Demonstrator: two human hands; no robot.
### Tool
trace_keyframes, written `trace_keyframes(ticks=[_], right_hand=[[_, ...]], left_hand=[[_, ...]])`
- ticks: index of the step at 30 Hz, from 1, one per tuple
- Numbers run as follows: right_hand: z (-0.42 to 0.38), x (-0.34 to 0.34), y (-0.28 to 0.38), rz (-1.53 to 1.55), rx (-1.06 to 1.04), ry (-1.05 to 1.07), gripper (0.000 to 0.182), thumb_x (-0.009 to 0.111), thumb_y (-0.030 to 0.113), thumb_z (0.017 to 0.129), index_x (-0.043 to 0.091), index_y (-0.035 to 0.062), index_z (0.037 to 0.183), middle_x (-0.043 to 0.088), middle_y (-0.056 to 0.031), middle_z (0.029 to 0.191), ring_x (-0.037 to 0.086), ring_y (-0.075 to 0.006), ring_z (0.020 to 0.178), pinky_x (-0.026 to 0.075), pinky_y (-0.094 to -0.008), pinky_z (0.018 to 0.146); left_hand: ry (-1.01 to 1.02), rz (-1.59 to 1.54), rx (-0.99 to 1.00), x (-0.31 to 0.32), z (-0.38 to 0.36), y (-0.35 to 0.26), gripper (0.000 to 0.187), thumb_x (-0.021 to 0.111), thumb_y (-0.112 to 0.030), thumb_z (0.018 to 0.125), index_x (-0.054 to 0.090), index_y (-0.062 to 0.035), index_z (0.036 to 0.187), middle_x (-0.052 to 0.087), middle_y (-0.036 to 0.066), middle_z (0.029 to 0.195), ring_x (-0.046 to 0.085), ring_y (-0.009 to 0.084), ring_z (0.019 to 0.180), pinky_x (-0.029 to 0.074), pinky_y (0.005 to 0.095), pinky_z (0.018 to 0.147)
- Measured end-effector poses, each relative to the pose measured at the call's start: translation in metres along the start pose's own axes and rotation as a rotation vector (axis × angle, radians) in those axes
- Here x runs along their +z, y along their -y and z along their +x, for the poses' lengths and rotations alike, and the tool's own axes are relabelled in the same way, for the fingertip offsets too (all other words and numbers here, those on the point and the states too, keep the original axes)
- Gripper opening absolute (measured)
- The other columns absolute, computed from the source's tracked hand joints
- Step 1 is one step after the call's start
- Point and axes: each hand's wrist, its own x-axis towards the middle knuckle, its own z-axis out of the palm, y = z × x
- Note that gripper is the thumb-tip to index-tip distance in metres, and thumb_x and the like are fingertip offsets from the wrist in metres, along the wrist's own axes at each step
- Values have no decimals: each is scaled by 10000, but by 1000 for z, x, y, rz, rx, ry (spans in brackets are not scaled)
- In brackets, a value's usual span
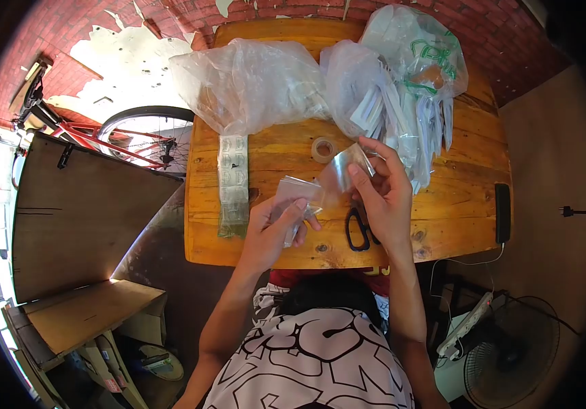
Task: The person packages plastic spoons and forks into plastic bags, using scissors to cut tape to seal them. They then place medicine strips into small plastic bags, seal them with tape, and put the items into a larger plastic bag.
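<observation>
My left hand [281, 223] is closed around a small stack of clear plastic sleeves [298, 191], the thumb lying on top. Between the thumb and fingers of my right hand [385, 194] is another clear, shiny plastic sleeve [342, 170], tilted and catching the light. Its lower left corner comes close to the stack. Behind it on the table lies a roll of clear tape [323, 149]. Scissors with dark handles [357, 230] rest below my right hand, partly hidden by it. To the left of my hands is a strip of clear packets with printed labels [234, 167].
Large clear plastic bags [252, 82] and a bag with green print [412, 51] cover the back of the wooden table [456, 218]. White folded papers [381, 112] stick out there. A black phone [503, 213] with a cable lies at the right edge. A fan [511, 351] stands below right.
</observation>
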Motion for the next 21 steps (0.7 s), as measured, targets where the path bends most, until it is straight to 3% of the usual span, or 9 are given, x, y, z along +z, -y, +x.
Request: trace_keyframes(ticks=[5,7,10,16,19,21], right_hand=[[-15,10,-6,-50,-80,4,553,730,72,1078,529,86,1593,760,-77,1104,721,-106,959,567,-264,788],[-19,11,-6,-21,-69,42,559,740,77,1073,529,82,1590,732,-96,1193,735,-125,1004,581,-267,796],[-24,17,-9,53,-97,76,556,768,73,1053,544,75,1562,669,-117,1317,743,-147,1061,606,-272,815],[-30,25,-19,228,-10,103,404,795,44,1029,598,39,1382,586,-122,1419,746,-179,1111,634,-287,861],[-31,25,-25,345,55,102,333,779,18,1035,602,19,1318,586,-121,1422,745,-186,1132,633,-289,873],[-31,24,-28,390,85,92,308,760,5,1043,603,11,1308,593,-126,1426,745,-188,1130,637,-293,872]], left_hand=[[-125,83,78,11,3,-2,274,680,-227,1118,762,4,1241,754,122,835,608,131,580,461,261,521],[-146,86,98,12,3,0,257,705,-218,1105,764,9,1211,753,118,826,607,126,571,455,256,510],[-150,76,103,10,2,1,220,724,-162,1098,751,19,1219,759,81,1017,705,117,748,472,225,544],[-185,165,204,20,3,1,204,783,-129,1053,760,20,1192,785,82,1097,727,120,806,498,221,578],[-202,198,224,26,3,3,205,826,-124,1021,754,17,1151,777,80,885,704,104,702,495,230,549],[-205,176,224,28,2,4,207,830,-139,1021,755,11,1142,778,84,876,692,100,680,491,230,548]])
